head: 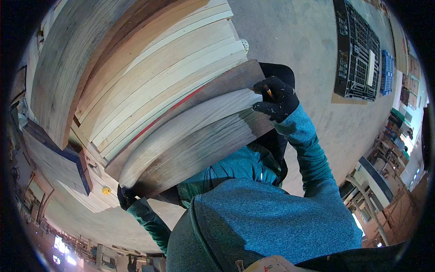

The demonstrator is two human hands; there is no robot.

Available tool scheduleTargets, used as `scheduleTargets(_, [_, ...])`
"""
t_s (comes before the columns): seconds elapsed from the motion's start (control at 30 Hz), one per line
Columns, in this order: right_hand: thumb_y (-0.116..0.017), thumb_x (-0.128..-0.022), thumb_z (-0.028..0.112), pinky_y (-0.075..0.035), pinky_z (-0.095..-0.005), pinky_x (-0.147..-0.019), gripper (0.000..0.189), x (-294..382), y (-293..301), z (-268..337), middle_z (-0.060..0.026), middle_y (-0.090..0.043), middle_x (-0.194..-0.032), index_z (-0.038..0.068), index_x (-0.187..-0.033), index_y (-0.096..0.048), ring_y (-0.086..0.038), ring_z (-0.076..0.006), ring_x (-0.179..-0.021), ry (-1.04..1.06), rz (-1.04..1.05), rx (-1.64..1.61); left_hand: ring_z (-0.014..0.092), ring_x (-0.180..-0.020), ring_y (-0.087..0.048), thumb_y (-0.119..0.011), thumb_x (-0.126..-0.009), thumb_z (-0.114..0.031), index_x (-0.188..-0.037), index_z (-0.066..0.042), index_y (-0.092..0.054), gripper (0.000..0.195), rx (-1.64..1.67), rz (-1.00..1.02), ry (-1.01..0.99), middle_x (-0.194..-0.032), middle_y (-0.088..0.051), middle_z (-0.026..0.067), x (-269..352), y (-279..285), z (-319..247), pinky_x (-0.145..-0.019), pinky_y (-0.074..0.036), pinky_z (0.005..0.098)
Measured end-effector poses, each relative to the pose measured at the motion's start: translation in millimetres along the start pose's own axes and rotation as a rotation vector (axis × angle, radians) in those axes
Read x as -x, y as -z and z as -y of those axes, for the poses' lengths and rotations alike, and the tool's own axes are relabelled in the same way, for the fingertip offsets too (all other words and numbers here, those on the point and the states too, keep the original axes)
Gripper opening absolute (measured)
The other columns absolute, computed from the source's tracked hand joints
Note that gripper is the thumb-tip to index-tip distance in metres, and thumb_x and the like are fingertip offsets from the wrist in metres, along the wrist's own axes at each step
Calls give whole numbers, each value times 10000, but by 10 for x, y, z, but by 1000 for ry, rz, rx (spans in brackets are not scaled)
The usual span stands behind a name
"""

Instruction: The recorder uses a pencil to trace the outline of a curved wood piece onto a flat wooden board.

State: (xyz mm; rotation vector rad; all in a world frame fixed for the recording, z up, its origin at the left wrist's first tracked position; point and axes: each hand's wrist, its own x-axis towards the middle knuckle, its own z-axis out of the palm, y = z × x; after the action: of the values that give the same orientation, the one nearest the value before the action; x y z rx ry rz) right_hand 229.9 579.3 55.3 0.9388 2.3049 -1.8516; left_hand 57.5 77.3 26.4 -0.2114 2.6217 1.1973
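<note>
A long wooden board (197,122) with a pale, grained face lies across in front of me; a greyer wooden face (207,149) runs along its near side, and I cannot tell whether both are one piece. My gloved left hand (126,198) grips the left end. At the right end, my gloved right hand (277,99) has its fingertips at the pale board, with a thin pencil-like object (268,91) between the fingers. Beyond lies a brown board (234,77), beside a red strip (187,98) and several pale planks (170,71) side by side.
A large grey-brown slab (74,64) stands over the planks at the upper left. A dark-edged board (57,156) and a yellow round object (106,190) are at left. Black (358,54) and blue plastic pallets (387,73) lie on the concrete floor (306,37) at right.
</note>
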Motion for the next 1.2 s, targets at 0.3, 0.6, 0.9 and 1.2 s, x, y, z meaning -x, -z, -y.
scheduleTargets(0.3, [-725, -604, 132, -421, -287, -766, 372, 21, -23, 25, -64, -561, -875, 35, -905, -529, -524, -159, -843, 8, -42, 49, 138, -680, -511, -507, -825, -242, -1034, 34, -521, 346, -39, 16, -38, -904, -559, 76, -54, -100, -122, -521, -416, 223])
scheduleTargets(0.6, [-710, -628, 171, -432, -294, -723, 367, 10, -34, 17, -79, -559, -859, 41, -925, -539, -536, -181, -812, 61, -65, 97, 143, -690, -513, -505, -826, -244, -1035, 33, -520, 347, -62, 26, -66, -914, -556, 79, -32, -110, -181, -526, -422, 227])
scheduleTargets(0.9, [-701, -613, 85, -414, -270, -699, 336, 13, -74, 21, -47, -541, -830, 33, -915, -563, -506, -140, -771, 10, -83, 11, 149, -701, -515, -504, -828, -245, -1036, 32, -518, 348, -84, 13, -90, -924, -553, 81, 104, -84, -243, -530, -428, 230])
scheduleTargets(1.2, [-686, -604, 39, -410, -255, -678, 321, 29, -79, -37, -36, -503, -775, 31, -904, -574, -489, -134, -743, 24, -70, 27, 172, -752, -527, -493, -834, -258, -1054, 30, -505, 363, 95, -96, 69, -950, -544, 91, 118, -102, -116, -568, -455, 250])
